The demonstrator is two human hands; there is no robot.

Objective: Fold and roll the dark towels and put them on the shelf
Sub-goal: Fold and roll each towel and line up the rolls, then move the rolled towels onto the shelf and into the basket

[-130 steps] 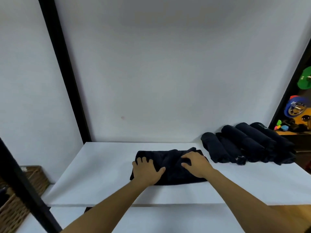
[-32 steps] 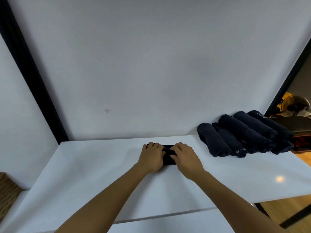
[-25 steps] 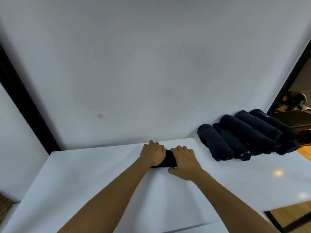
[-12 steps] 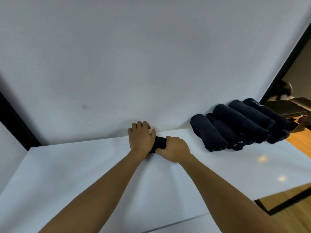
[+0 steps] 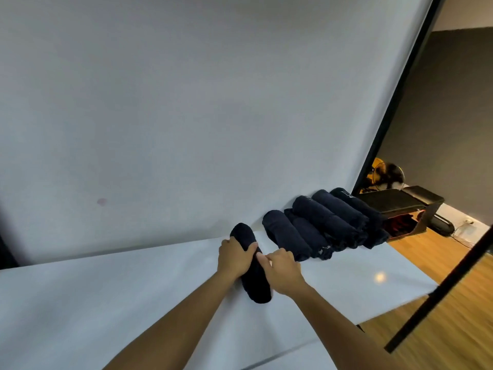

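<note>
**Newest roll in hand, close to the stacked row**

Rolled towel (image 5: pixel 252 265): fully rolled into a tight dark cylinder, lying on the white shelf (image 5: pixel 106 295), long axis running away from the person.

Left hand (image 5: pixel 234 259): wraps the roll's far half from the left side, fingers curled over the top, grasping it.

Right hand (image 5: pixel 284 271): on the roll's right side, fingers curled against the cloth near the middle. Looks like a pinch on the outer layer; the exact contact is hidden by the knuckles.

Stacked rolls (image 5: pixel 322 225): just beyond and to the right of the right hand, against the white back wall (image 5: pixel 186 102). At least five dark rolls, some resting on others. A narrow strip of bare shelf separates them from the roll in hand.

Progress, as judged: folding and rolling of this towel appear finished. What is left for it is to slide it right, snug against the nearest roll of the row, and let go without the outer flap springing loose. No unrolled towels are in view; whether more remain outside the view cannot be told.
</note>
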